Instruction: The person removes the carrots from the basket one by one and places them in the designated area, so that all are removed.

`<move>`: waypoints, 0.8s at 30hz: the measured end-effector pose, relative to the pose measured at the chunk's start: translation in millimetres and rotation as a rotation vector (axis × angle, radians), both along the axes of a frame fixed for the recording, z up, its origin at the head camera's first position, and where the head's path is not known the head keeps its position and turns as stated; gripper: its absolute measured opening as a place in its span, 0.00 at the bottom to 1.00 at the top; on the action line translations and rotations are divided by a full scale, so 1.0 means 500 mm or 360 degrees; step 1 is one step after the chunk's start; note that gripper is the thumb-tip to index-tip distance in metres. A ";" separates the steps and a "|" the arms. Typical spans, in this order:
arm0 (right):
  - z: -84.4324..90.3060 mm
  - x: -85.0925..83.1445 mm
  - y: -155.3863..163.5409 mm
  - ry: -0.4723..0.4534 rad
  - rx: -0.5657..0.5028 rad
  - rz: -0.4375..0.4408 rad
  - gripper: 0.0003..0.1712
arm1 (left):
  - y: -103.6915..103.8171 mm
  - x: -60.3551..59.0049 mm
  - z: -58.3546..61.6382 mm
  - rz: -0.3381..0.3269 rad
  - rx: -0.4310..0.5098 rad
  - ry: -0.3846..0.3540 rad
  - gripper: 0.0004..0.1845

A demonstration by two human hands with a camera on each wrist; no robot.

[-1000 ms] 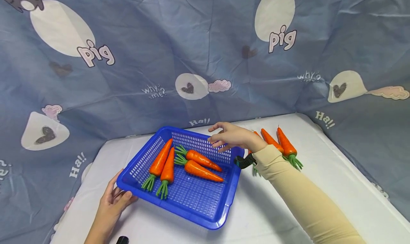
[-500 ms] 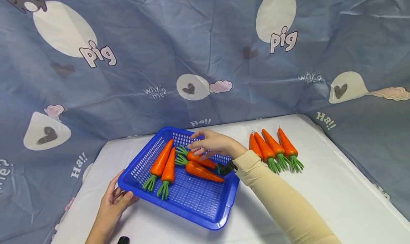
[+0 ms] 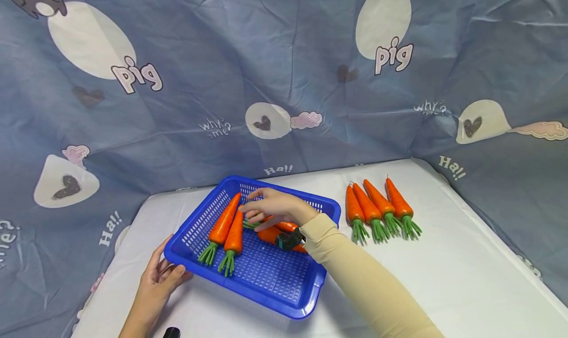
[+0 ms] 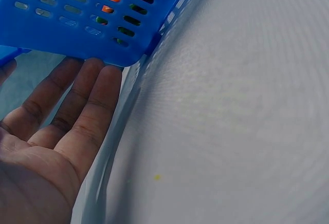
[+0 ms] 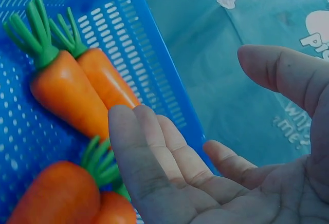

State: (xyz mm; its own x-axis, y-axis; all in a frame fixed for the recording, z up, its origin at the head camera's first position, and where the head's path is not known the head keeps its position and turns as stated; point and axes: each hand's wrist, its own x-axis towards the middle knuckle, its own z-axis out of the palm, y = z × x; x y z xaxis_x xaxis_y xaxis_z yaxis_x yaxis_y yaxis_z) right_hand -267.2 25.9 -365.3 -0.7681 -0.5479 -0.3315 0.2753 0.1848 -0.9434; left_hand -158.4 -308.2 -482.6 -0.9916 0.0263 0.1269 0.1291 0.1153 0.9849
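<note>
Head view: our right hand hovers, fingers spread and relaxed, gripping nothing, over two carrots in blue basket; long axes run left-right, green tops left. Our left hand, fingers straight, touches basket's near-left corner.

Basket by the left hand: blue, slotted. Carrots under the right hand: orange, green stalks; likewise the four carrots right of it. Sleeve: beige. Table cover: white. Backdrop: grey-blue, white ovals, pink lettering.
</note>
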 end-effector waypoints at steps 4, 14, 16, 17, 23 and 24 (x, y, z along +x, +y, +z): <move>-0.009 -0.002 -0.023 -0.0050 -0.0021 -0.0013 0.42 | 0.001 0.002 0.001 0.0008 -0.0007 -0.0005 0.40; -0.046 -0.008 -0.069 -0.0104 -0.0042 -0.0084 0.38 | 0.003 0.004 0.004 0.0009 -0.0006 -0.0014 0.39; -0.049 -0.009 -0.073 -0.0104 -0.0040 -0.0090 0.37 | 0.002 0.004 0.003 0.0007 0.0002 -0.0015 0.40; -0.050 -0.009 -0.075 -0.0102 -0.0040 -0.0094 0.37 | 0.002 0.003 0.003 0.0007 0.0004 -0.0015 0.40; -0.054 -0.015 -0.080 -0.0100 -0.0024 -0.0106 0.37 | 0.000 0.001 0.003 0.0006 -0.0010 -0.0014 0.40; -0.054 -0.015 -0.080 -0.0097 -0.0019 -0.0105 0.38 | -0.001 0.000 0.003 0.0004 -0.0011 -0.0012 0.40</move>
State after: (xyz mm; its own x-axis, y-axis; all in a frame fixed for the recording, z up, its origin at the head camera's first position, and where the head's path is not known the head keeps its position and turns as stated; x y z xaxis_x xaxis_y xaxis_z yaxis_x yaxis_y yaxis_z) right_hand -274.8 -14.2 -392.5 -0.7813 -0.5008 -0.3726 0.3437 0.1532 -0.9265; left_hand -158.2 -308.5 -481.2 -0.9926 0.0245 0.1190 0.1211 0.1225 0.9851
